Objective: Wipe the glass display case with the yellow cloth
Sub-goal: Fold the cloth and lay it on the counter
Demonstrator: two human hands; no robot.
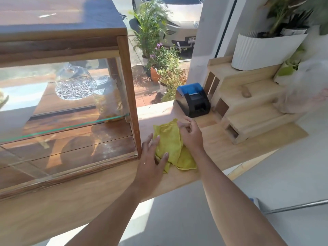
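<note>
Two hands down on the yellow cloth [169, 144], flat on the wooden counter [230, 150], just beside the right end of the glass display case [71, 110]. Left hand [150, 157] spread wide, fingers straight, pressing the cloth's left side. Right hand [190, 134] over the cloth's top right part, fingers bent loosely; maybe pinching a fold, but hard to tell from here. No wiping yet, by the look of it. Cloth in a bunched heap, not neat, not touching the glass.

Inside the case: a cut-glass cake dome [75, 84] on the upper shelf and a thin glass shelf [71, 128] under it. Near the cloth on the far side: a black and blue receipt printer [192, 100]. Further right: pale wooden steps [248, 103] with a white plant pot [262, 50] on top.

Things to watch for:
- Pushing hard on the pane could shake the case and rattle the dome inside.
- Wiping with a lumpy cloth would likely leave streaks, easy to see in this bright sun.
- Swinging an elbow wide could bump the printer.
- Dragging the cloth off the counter edge could drop it on the floor and get it dirty.
</note>
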